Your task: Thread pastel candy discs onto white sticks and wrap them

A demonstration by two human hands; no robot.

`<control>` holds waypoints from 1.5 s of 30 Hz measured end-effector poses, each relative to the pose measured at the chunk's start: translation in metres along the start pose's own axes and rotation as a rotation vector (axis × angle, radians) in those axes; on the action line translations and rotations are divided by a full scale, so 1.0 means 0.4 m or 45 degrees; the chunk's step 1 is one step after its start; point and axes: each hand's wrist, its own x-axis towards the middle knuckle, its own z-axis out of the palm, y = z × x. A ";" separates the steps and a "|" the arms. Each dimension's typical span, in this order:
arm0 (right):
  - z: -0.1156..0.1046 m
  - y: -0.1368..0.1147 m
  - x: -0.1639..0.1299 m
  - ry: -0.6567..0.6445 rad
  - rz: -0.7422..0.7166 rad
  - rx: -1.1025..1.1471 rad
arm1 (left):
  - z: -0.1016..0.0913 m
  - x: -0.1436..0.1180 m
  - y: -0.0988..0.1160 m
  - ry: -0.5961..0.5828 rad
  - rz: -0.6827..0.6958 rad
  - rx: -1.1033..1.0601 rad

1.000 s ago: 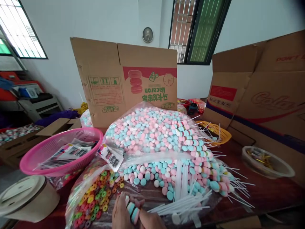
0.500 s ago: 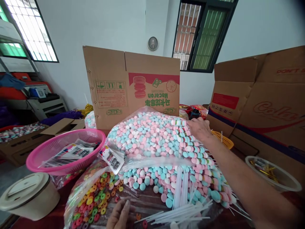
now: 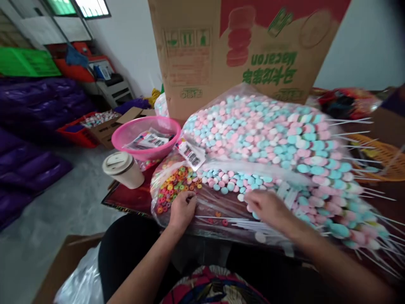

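Curling, lower left of centre: the left hand [image 3: 183,209] is beside the ring-shaped pieces [image 3: 174,186], its fingers bent and narrow; I cannot tell whether they hold anything.
Right hand [image 3: 265,207]: just right of centre, over the near edge of the loose round pieces [image 3: 232,181], fingers bent inward and close together; I cannot tell whether something sits between them.
Ring-shaped pieces: red, orange, yellow and green, heaped left of centre, with a few strays lying between the hands.
Round pieces: pink, blue and white, spread loose across the middle, with a larger heap behind under clear plastic [image 3: 265,169].
White sticks [image 3: 234,220]: in a loose bundle at lower centre, below the right hand.
Filled sticks [image 3: 325,169]: stacked at the right, bare ends towards the right edge.
Pink basket [image 3: 148,154]: left of centre, with printed packets inside; a lidded cup [image 3: 131,173] stands below it in the frame.
Carton [image 3: 196,55]: upper centre, its print upside down.
Orange basket [image 3: 390,162]: at the right edge.
Purple bundles [image 3: 38,105]: at the left edge.
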 end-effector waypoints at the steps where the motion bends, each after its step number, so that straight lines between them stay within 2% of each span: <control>1: 0.054 -0.046 -0.032 -0.174 -0.059 0.002 | 0.000 -0.002 -0.006 -0.024 0.049 0.089; 3: 0.132 -0.115 -0.072 -0.326 -0.021 -0.065 | -0.003 -0.010 -0.011 -0.075 0.137 0.235; 5: 0.166 -0.146 -0.078 -0.375 0.049 -0.125 | -0.009 -0.014 -0.005 -0.125 0.191 0.349; 9: 0.143 -0.136 -0.059 -0.443 0.009 -0.102 | -0.003 0.011 0.025 -0.215 0.227 0.552; 14: 0.118 -0.124 -0.069 -0.527 -0.187 -0.155 | 0.055 0.083 0.056 -0.306 0.225 0.813; 17: 0.124 -0.125 -0.075 -0.560 -0.207 -0.139 | 0.077 0.106 0.059 -0.356 0.226 0.840; 19: 0.121 -0.121 -0.076 -0.567 -0.218 -0.106 | 0.073 0.104 0.056 -0.371 0.250 0.834; 22: 0.103 -0.115 -0.061 -0.544 -0.176 -0.042 | 0.050 0.085 0.050 -0.385 0.272 0.809; 25: 0.092 -0.120 -0.009 -0.464 -0.056 -0.014 | 0.036 0.062 0.047 -0.371 0.273 0.762; 29: 0.125 -0.147 0.100 -0.320 0.136 -0.087 | 0.033 0.039 0.043 -0.341 0.283 0.659; 32: 0.158 -0.163 0.150 -0.301 0.156 -0.114 | 0.019 0.029 0.035 -0.327 0.289 0.614; 36: 0.161 -0.152 0.133 -0.273 0.037 -0.104 | -0.004 0.026 0.037 -0.355 0.304 0.610; 38: 0.152 -0.143 0.106 -0.224 0.019 -0.116 | 0.006 0.035 0.054 -0.354 0.317 0.610; 42: 0.154 -0.149 0.052 -0.136 -0.053 -0.171 | 0.079 0.068 0.102 -0.413 0.248 0.622; 45: 0.173 -0.151 0.028 -0.099 -0.143 -0.188 | 0.126 0.080 0.117 -0.479 0.211 0.593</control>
